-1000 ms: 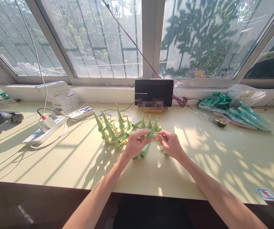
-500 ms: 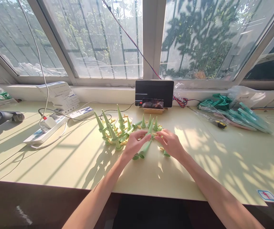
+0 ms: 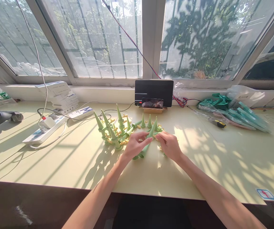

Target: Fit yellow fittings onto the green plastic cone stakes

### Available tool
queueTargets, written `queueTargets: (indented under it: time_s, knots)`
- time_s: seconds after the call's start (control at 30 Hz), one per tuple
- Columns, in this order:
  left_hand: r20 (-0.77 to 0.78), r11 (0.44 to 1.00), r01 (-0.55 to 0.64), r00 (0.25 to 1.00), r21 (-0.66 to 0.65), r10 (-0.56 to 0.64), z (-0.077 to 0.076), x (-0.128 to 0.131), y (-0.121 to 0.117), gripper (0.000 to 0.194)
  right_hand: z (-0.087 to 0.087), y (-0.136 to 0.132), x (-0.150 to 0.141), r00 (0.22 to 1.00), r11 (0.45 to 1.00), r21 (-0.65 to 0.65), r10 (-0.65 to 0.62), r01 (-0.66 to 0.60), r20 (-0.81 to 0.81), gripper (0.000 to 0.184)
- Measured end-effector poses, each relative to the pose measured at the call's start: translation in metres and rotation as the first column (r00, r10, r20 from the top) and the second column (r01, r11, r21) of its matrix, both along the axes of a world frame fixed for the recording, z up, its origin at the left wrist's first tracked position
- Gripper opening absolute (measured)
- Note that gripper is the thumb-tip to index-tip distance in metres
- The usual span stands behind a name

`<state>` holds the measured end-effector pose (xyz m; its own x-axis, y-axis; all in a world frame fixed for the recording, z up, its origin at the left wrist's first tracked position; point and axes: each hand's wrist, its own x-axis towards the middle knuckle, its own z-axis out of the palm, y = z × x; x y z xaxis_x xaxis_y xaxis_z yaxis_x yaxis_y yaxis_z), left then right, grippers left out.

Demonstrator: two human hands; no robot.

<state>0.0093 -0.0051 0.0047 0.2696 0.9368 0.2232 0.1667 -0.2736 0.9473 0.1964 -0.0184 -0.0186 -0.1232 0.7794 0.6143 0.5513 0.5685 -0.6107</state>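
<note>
My left hand is closed around a slim green cone piece with a pointed tip, its thumb lying along the near side. My right hand pinches at the right side of the same piece, where a small yellow bit shows by the fingertips; what exactly those fingers grip is partly hidden. Below the hands lie green tubes with rolled, hollow ends. To the left stand several upright green cones with yellow side pegs. More small green cones are just behind the hands.
A dark tablet with a phone before it stands at the back. On the left are a power strip, cables and white boxes. Plastic-wrapped green pieces and a yellow-black tool lie at the right.
My right hand has moved slightly left, closer to the cone piece, with its fingers drawn in more. The held cone now leans a little more to the right.
</note>
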Motion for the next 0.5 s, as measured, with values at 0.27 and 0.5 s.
queueTargets:
  time_s: [0.27, 0.5]
  knots:
    - [0.02, 0.993, 0.087, 0.996, 0.082, -0.088, -0.009, -0.002, 0.004, 0.035, 0.018, -0.003, 0.004, 0.847, 0.726, -0.564, 0.047, -0.393, -0.53, 0.045]
    - [-0.024, 0.998, 0.03, 0.999, 0.049, -0.029, -0.008, 0.001, 0.003, 0.041, 0.024, -0.001, 0.005, 0.782, 0.661, -0.571, 0.038, -0.487, -0.622, 0.043]
